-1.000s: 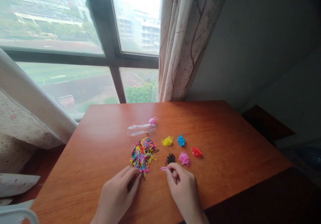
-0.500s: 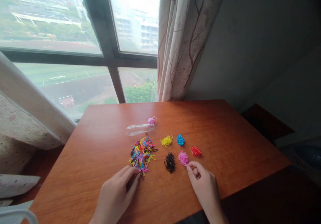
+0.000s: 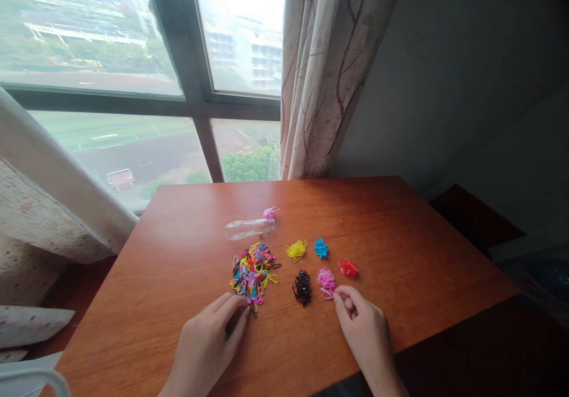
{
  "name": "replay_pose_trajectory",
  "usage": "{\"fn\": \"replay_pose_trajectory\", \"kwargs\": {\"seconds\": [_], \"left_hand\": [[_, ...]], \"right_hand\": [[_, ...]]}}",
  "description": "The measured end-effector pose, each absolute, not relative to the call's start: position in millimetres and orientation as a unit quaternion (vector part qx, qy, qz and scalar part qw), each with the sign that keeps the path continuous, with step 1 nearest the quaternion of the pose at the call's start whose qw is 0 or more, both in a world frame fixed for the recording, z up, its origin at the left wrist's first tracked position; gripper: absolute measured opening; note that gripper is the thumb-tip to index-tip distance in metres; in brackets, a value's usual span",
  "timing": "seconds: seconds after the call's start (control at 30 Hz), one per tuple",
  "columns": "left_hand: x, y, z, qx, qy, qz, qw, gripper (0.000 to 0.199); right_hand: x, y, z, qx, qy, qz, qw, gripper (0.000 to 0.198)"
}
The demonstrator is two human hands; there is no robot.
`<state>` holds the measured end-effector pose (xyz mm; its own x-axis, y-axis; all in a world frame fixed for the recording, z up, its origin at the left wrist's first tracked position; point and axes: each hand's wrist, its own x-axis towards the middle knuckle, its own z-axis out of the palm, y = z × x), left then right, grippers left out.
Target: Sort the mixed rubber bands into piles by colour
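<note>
My left hand (image 3: 211,335) rests at the near edge of a mixed pile of coloured rubber bands (image 3: 252,272), thumb and forefinger closed together. Whatever sits between those fingertips is too small to make out. At the near side of a small pink rubber band pile (image 3: 326,279), my right hand (image 3: 363,320) pinches the end of a pink rubber band (image 3: 328,295) that lies against the pile. Around it are a black rubber band pile (image 3: 302,288), a yellow pile (image 3: 296,250), a blue pile (image 3: 320,248) and a red pile (image 3: 348,268).
Behind the mixed pile a clear plastic bottle (image 3: 249,229) lies on its side, with a pink object (image 3: 270,213) by its end. A brown wooden table (image 3: 146,278) carries everything. A window and curtains (image 3: 306,89) stand at the table's far edge.
A loop of the pink rubber band now shows at the pink pile's near edge, and my right fingertips sit slightly apart from the pile. My left hand has hardly moved.
</note>
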<state>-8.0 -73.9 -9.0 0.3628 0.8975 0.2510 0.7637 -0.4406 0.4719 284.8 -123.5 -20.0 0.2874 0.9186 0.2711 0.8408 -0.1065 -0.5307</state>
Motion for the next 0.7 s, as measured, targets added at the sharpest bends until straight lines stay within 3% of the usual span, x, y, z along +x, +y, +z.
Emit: {"fn": "replay_pose_trajectory", "kwargs": {"seconds": [0.17,0.33,0.7], "left_hand": [[-8,-74,-9,0.814,0.510,0.240,0.136,0.014],[-7,-74,-9,0.812,0.513,0.238,0.145,0.014],[-9,-76,-10,0.814,0.508,0.240,0.150,0.016]], "right_hand": [[256,-124,-11,-0.689,-0.632,0.100,0.340,0.035],[205,-125,-6,-0.633,-0.693,0.141,0.316,0.020],[173,-108,-12,-0.614,-0.726,0.110,0.289,0.018]]}}
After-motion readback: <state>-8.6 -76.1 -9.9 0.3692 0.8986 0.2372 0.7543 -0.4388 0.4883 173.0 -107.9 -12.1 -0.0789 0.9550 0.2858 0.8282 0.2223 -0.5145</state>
